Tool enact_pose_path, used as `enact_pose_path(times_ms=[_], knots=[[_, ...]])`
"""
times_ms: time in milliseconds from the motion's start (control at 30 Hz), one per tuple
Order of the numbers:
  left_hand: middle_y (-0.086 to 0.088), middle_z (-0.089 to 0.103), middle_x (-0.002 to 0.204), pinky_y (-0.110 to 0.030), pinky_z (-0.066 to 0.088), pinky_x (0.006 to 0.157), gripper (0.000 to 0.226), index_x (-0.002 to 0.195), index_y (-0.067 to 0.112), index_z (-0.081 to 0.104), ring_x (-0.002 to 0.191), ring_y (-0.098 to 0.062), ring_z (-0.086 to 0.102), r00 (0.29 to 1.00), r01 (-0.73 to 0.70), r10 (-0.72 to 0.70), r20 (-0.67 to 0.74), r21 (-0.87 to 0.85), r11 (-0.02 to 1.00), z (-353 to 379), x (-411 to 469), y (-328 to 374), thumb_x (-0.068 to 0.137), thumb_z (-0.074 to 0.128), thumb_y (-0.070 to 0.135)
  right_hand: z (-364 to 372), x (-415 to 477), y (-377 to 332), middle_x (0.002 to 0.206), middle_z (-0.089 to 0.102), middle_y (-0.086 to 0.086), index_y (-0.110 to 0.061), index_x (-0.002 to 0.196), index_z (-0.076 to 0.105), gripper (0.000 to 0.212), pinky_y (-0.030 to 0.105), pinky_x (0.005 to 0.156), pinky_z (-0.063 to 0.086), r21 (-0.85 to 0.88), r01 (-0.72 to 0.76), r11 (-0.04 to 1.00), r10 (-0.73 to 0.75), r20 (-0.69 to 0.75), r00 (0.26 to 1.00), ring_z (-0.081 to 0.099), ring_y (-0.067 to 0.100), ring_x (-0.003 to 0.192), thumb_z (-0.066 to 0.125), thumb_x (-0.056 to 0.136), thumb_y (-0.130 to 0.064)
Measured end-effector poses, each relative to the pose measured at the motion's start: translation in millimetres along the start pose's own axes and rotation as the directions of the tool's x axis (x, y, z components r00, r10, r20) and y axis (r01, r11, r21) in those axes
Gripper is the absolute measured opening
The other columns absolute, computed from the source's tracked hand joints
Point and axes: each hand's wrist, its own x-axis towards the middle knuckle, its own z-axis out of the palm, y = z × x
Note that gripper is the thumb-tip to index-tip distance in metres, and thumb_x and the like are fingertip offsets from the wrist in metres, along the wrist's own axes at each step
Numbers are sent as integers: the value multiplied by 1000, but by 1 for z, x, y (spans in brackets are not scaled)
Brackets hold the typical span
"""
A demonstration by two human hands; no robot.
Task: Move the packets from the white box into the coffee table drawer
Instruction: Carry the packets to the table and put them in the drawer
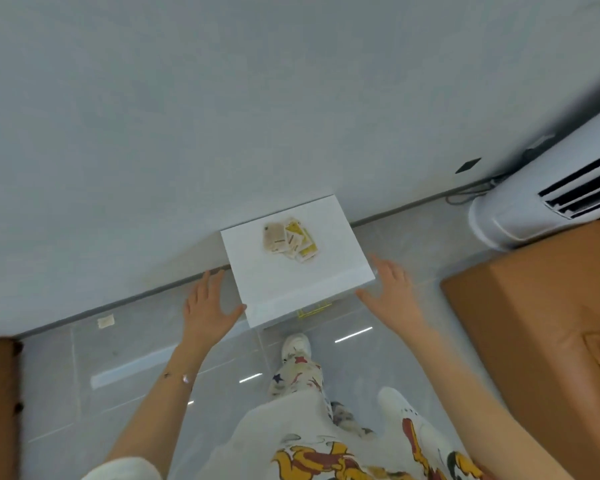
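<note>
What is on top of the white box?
A small heap of tan and yellow packets lies on the box. They overlap, so the lower ones are partly covered and cannot be counted; the surface beneath them is hidden.

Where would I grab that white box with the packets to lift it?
Probably by its two side walls, one hand from the left and one from the right. The white box is broad, its far edge sits close to the wall, and loose packets lie on it, so keep it level. The left hand and right hand flank it, open.
</note>
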Motion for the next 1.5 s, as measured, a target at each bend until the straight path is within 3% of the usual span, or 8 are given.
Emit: enact_pose_path(times_ms=[267,500,700,900,1000,1133,1367,1500], knots=[[-7,20,157,-49,18,116,87,152,25,18,144,-30,18,995,67,-62,81,-66,996,37,93,30,83,64,52,17,115,1,150,32,7,-24,150,25,73,40,113,23,-78,11,997,-3,101,995,22,27,139,63,88,-39],[-3,8,161,-49,18,116,89,152,29,13,147,-28,11,978,170,-157,139,-91,981,140,180,23,83,63,55,132,236,28,150,31,5,-29,149,23,75,45,108,30,-103,-28,994,54,258,965,26,27,137,62,87,-45],[-7,-5,161,-50,12,116,105,153,28,3,148,-29,1,986,166,-163,44,-74,983,232,247,25,76,68,58,236,321,50,143,36,6,-24,146,29,76,46,101,38,104,-210,972,175,269,947,35,27,131,66,84,-48],[-19,8,159,-61,22,109,114,150,28,5,146,-39,7,997,35,-32,-71,54,998,284,287,51,62,56,79,280,349,62,108,48,0,-20,118,50,57,39,89,46,204,-270,941,224,223,949,50,25,109,74,75,-47],[-20,22,155,-60,31,103,107,149,27,18,141,-41,21,996,7,8,-91,159,987,287,297,50,62,49,83,283,356,67,83,55,-6,-26,85,51,33,43,78,48,213,-262,941,206,252,945,56,21,84,72,73,-49],[-18,33,150,-55,43,94,91,145,28,26,133,-42,34,990,-42,68,-123,200,979,275,299,39,71,67,63,273,359,73,58,32,-6,-20,60,30,47,23,55,29,421,-291,859,195,258,946,31,12,55,71,82,-28],[-18,28,154,-58,45,98,78,146,24,26,138,-43,29,995,-83,88,-36,135,987,262,288,39,83,70,26,247,356,83,75,58,-8,-13,87,57,8,15,58,42,505,-299,810,226,202,953,54,6,65,58,93,-18],[-10,38,150,-48,52,87,55,145,19,37,133,-33,41,982,-27,3,-191,-126,992,250,271,44,93,55,14,235,356,85,97,62,0,-13,104,50,9,14,62,51,569,-314,760,224,223,949,63,11,82,53,96,-15]])
